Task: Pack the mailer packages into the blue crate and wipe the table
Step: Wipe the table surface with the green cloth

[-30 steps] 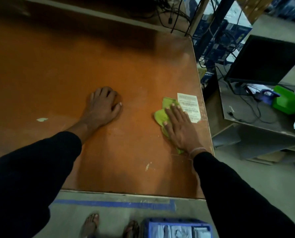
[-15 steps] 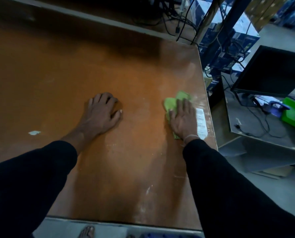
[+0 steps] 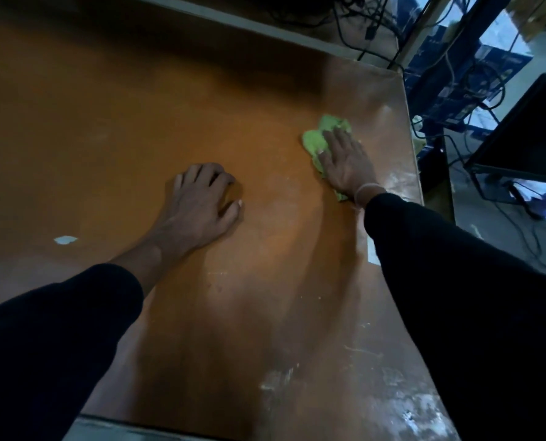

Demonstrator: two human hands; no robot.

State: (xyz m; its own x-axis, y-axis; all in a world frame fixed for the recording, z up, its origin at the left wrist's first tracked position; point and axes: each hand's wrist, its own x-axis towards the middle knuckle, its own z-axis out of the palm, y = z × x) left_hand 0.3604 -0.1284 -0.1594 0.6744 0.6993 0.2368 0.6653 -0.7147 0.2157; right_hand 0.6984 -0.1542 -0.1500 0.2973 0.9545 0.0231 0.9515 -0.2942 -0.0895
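Observation:
My right hand (image 3: 348, 163) lies flat, fingers together, pressing a crumpled green cloth (image 3: 324, 135) onto the orange-brown table (image 3: 138, 122) near its far right corner. The cloth sticks out beyond my fingertips and under my wrist. Resting on the table's middle is my left hand (image 3: 198, 205), fingers slightly curled and holding nothing. No mailer package and no blue crate are in view.
A white label (image 3: 371, 253) stuck on the table shows beside my right sleeve. A small white scrap (image 3: 64, 240) lies at the left. Off the right edge stand a dark monitor (image 3: 526, 138) and tangled cables (image 3: 440, 74). White scuffs mark the near right corner.
My right hand has slid the green cloth away from me, past the white label toward the far right corner. The left hand has stayed put. The blue crate has dropped out of view.

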